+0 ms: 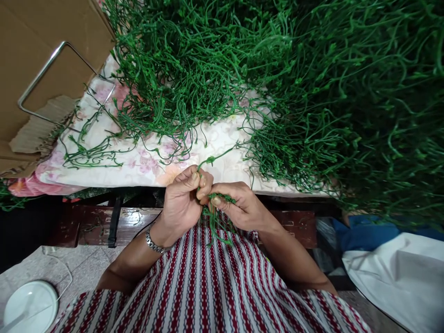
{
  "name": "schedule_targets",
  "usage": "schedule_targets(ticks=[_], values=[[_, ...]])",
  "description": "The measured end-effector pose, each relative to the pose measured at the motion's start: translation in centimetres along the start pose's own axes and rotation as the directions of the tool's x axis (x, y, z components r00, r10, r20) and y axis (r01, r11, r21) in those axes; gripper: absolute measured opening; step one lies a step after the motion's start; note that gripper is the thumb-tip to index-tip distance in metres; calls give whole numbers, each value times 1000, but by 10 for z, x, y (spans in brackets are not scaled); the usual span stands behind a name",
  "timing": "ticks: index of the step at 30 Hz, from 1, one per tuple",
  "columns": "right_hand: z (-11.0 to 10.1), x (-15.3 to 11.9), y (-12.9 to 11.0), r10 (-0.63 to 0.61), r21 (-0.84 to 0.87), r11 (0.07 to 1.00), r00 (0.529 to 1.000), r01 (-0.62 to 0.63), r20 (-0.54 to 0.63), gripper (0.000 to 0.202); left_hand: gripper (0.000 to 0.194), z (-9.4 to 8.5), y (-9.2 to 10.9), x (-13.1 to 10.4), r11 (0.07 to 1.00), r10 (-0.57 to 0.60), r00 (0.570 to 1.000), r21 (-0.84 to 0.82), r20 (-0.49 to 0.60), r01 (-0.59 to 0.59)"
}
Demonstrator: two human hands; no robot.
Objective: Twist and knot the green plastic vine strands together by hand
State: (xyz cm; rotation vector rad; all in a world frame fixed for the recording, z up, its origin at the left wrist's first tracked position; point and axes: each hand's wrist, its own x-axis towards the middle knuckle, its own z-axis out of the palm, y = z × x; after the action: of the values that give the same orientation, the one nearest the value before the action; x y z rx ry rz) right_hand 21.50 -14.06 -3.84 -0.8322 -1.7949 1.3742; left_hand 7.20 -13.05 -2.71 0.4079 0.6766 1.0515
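Observation:
In front of my lap, my left hand (182,199) is closed, with a thin green plant stem (222,155) pinched between thumb and fingers. The stem sticks out up and to the right, and looks like artificial greenery. Touching it from the right, my right hand (237,203) is closed on a small bunch of green stems (224,198). Loose green ends (217,231) dangle below both hands over the striped garment. Where the stems meet between the fingers is hidden.
A large heap of green stems (187,69) covers much of the flowered cloth (145,166). Several loose stems (93,155) lie at the left. A bent metal wire frame (41,74) leans by a cardboard box (69,23). A white lid-like disc (31,307) is on the floor.

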Motion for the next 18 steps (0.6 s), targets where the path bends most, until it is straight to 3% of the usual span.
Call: schedule_targets(ticks=[5, 9, 11, 14, 18], values=[[6, -1, 1, -51, -21, 999, 994, 49, -100, 21, 27, 6, -1, -4, 992, 112, 992, 61, -49, -109], [6, 0, -1, -95, -276, 960, 984, 50, -152, 19, 17, 6, -6, -8, 898, 366, 930, 278, -43, -341], [4, 2, 0, -164, -411, 906, 978, 98, -126, 20, 16, 4, -6, -9, 860, 420, 907, 317, 6, -401], [3, 4, 3, -250, -489, 846, 968, 211, -15, 25, 20, -1, 0, -7, 921, 282, 959, 268, 42, -283], [0, 4, 10, -257, -407, 868, 959, 285, 121, 23, 25, -7, 7, -1, 974, 14, 997, 222, 78, -31]])
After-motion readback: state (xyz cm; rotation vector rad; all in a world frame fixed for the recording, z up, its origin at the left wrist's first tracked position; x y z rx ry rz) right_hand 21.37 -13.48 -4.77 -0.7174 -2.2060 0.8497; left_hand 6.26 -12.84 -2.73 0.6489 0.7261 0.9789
